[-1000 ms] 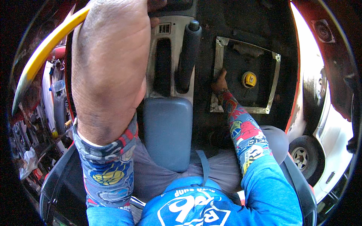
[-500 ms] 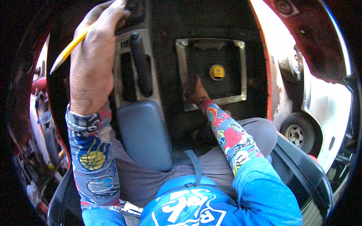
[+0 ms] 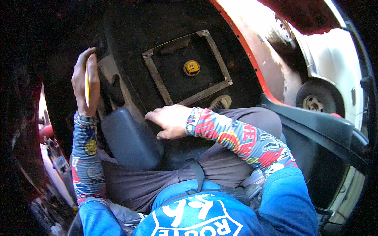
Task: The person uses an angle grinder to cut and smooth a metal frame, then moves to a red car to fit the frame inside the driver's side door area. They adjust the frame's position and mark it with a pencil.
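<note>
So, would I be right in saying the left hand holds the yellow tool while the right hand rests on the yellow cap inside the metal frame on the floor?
Not quite. In the head view the right hand rests beside the grey armrest, well short of the yellow cap inside the metal frame. The left hand does hold the yellow tool.

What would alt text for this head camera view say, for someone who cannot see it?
Seen from above, a person sits inside a stripped vehicle, the left hand gripping a thin yellow tool up by the dark console. The right hand rests by the grey padded armrest, below a square metal floor frame around a round yellow cap.
</note>
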`<control>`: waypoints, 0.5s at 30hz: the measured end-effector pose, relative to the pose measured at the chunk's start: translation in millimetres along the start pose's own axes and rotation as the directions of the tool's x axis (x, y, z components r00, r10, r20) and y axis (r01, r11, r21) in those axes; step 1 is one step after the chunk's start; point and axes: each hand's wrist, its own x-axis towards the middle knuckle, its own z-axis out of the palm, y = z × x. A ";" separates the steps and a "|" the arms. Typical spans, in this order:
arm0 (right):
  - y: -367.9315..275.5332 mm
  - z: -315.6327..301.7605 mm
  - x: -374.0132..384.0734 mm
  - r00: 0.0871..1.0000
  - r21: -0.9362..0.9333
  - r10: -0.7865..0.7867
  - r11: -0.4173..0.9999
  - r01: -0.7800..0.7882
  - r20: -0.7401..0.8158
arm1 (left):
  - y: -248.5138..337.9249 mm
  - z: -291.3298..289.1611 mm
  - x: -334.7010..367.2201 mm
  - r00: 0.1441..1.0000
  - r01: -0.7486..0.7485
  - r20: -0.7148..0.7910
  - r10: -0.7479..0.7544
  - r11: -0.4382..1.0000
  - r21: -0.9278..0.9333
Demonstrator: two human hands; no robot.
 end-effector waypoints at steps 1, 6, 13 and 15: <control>-12.4 -1.9 -4.0 0.999 -0.083 0.046 0.995 -0.047 -0.017 | 2.4 0.8 -1.2 0.992 -0.117 -0.045 0.117 0.993 -0.009; -49.2 -34.0 -31.0 0.999 -0.160 0.001 0.987 0.006 0.043 | 21.0 22.1 -30.8 0.913 -0.408 0.072 0.402 0.907 0.101; 69.1 -130.1 -100.6 0.922 -0.069 -0.121 0.992 0.102 -0.367 | 1.8 139.9 -102.1 0.856 0.390 0.322 -0.404 0.914 0.111; 159.2 -146.5 -115.7 0.920 0.099 0.194 0.980 -0.170 -0.340 | -21.3 171.1 -123.5 0.789 0.487 0.317 -0.527 0.850 0.201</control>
